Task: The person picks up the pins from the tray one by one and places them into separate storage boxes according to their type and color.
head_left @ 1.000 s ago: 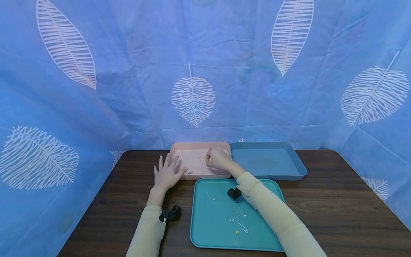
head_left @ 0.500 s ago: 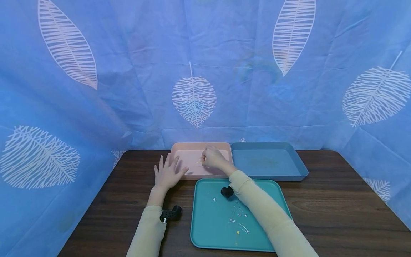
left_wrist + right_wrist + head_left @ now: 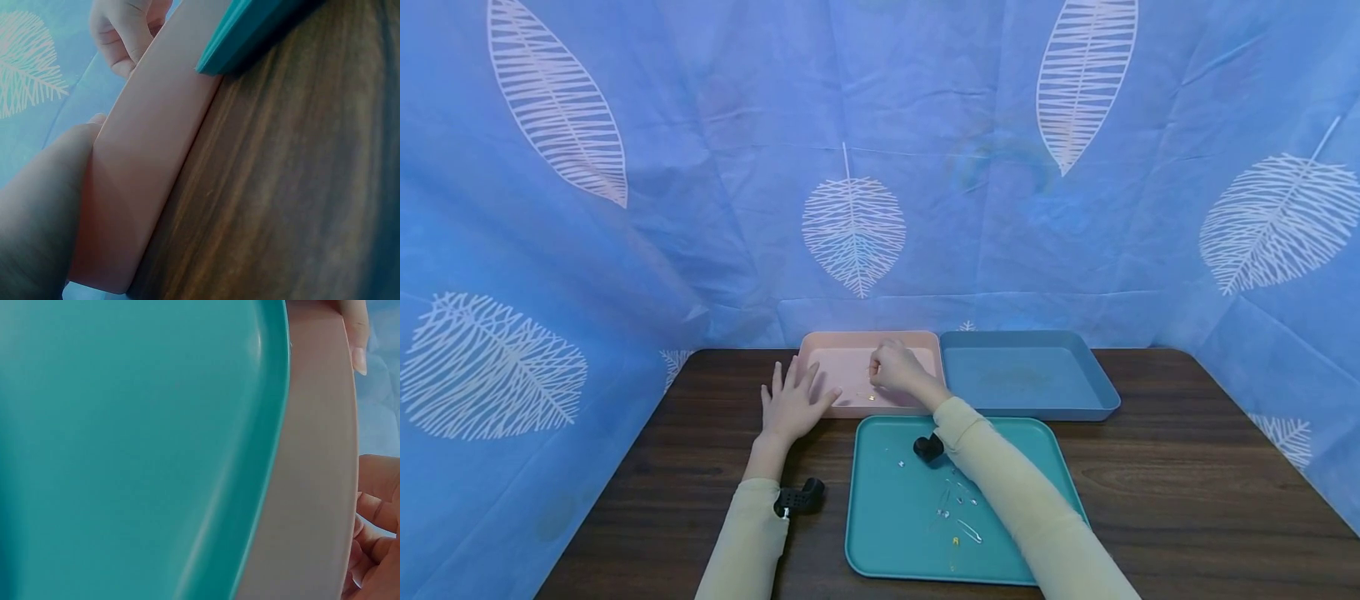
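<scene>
My left hand [image 3: 792, 410] lies with fingers spread over the near left corner of the pink tray [image 3: 831, 358]. My right hand [image 3: 901, 368] is inside that tray, fingers curled and pointing down; whether something is between the fingertips is hidden. Close below those fingertips lie tiny gold pieces [image 3: 871, 397], too small to make out fully. On the teal tray [image 3: 880, 533] are several silver safety pins [image 3: 970, 531] and a gold safety pin [image 3: 955, 542]. In the right wrist view the curled right fingers [image 3: 375, 512] show behind the pink tray's wall.
A blue tray [image 3: 1022, 375] stands against the pink tray's right side. The teal tray sits in front of both, on a dark wooden table [image 3: 1187, 467]. Behind hangs a blue cloth [image 3: 737, 208] with white leaf prints. Each wrist wears a black camera [image 3: 801, 497].
My right hand has moved slightly left and lower within the pink tray. Gold pieces now show below its fingers, nearer the front wall. My left hand has stayed in place.
</scene>
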Demonstrator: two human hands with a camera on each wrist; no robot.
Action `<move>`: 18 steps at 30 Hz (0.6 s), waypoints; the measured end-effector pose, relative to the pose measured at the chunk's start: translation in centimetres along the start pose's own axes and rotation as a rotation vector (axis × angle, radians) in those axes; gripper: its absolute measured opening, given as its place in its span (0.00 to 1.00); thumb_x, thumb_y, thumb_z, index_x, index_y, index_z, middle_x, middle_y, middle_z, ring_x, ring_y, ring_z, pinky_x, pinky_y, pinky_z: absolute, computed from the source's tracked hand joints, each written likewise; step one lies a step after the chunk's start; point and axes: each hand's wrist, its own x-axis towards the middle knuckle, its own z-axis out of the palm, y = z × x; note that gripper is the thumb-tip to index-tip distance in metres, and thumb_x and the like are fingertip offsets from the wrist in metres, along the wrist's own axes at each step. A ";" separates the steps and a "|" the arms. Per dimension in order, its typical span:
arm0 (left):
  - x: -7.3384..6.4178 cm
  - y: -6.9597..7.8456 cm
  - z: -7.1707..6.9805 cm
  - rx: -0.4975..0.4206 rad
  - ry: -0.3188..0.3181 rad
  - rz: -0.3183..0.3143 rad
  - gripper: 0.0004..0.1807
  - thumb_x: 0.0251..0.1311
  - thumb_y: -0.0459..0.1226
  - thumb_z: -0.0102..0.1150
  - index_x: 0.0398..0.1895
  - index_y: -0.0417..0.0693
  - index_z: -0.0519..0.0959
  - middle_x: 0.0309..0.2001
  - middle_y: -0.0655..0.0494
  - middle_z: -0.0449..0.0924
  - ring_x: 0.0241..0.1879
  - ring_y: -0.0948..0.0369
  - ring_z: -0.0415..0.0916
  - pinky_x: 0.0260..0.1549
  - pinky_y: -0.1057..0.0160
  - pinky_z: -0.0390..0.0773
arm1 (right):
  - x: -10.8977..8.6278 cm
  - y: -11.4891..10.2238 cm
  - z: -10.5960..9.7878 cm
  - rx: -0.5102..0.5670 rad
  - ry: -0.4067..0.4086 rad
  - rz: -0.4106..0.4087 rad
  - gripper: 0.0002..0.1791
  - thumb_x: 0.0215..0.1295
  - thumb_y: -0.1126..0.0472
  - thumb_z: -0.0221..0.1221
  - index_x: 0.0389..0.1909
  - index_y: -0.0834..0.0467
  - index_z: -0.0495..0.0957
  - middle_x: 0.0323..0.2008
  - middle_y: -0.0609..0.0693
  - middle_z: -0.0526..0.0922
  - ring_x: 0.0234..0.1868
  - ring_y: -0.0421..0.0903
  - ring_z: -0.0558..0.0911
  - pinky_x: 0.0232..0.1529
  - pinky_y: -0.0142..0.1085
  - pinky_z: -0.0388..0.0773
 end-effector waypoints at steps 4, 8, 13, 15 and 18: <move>0.1 0.0 0.1 0.007 -0.004 0.001 0.46 0.58 0.71 0.45 0.76 0.60 0.57 0.79 0.44 0.44 0.77 0.37 0.35 0.65 0.24 0.42 | -0.5 0.1 -0.3 0.015 0.032 -0.021 0.09 0.55 0.66 0.65 0.18 0.54 0.80 0.35 0.50 0.79 0.47 0.52 0.74 0.56 0.48 0.73; 0.0 0.1 -0.1 -0.010 -0.009 -0.001 0.45 0.59 0.70 0.45 0.76 0.61 0.56 0.79 0.45 0.43 0.77 0.38 0.35 0.66 0.25 0.42 | -1.1 0.1 -0.8 0.042 0.036 -0.039 0.10 0.56 0.66 0.64 0.18 0.54 0.79 0.35 0.50 0.78 0.47 0.53 0.73 0.58 0.50 0.71; -0.1 0.2 -0.2 -0.007 -0.014 -0.010 0.44 0.60 0.70 0.45 0.76 0.62 0.56 0.79 0.46 0.42 0.77 0.39 0.35 0.67 0.26 0.42 | -2.0 0.1 -1.4 0.054 0.040 -0.076 0.10 0.57 0.65 0.63 0.19 0.52 0.78 0.36 0.52 0.78 0.45 0.52 0.72 0.54 0.48 0.72; -0.1 0.2 -0.2 -0.007 -0.017 -0.015 0.44 0.60 0.70 0.45 0.76 0.63 0.55 0.79 0.47 0.41 0.77 0.39 0.34 0.67 0.26 0.42 | -2.4 0.2 -1.6 0.049 0.044 -0.093 0.10 0.56 0.65 0.63 0.19 0.52 0.77 0.37 0.54 0.78 0.43 0.50 0.72 0.52 0.46 0.72; -0.1 0.2 -0.2 -0.010 -0.017 -0.021 0.45 0.59 0.70 0.46 0.76 0.62 0.55 0.79 0.47 0.41 0.77 0.39 0.34 0.67 0.26 0.41 | -3.0 0.3 -2.0 0.054 0.054 -0.112 0.10 0.56 0.65 0.64 0.19 0.51 0.77 0.37 0.55 0.78 0.42 0.49 0.71 0.50 0.45 0.72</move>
